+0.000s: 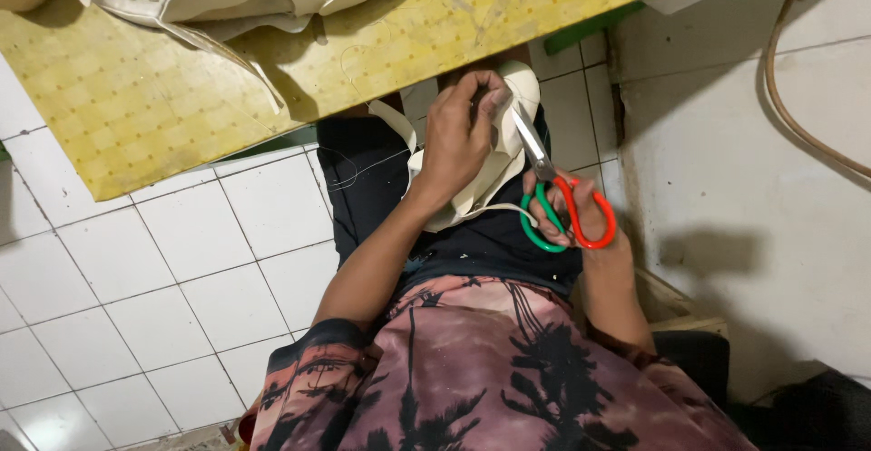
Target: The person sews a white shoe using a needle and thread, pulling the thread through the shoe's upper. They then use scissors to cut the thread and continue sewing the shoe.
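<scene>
Left hand [460,142] fingers pinching the cream fabric piece [494,165] below the worktop's edge; right hand [581,220] fingers through the scissors [558,192] — small, steady snips suit best.

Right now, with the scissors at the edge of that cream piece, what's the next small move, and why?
Probably close the scissors for a short snip. The right hand has fingers through the red and green loops, the blades meet the edge of the cream piece, and the left hand grips that piece above the lap, steadying it.
</scene>
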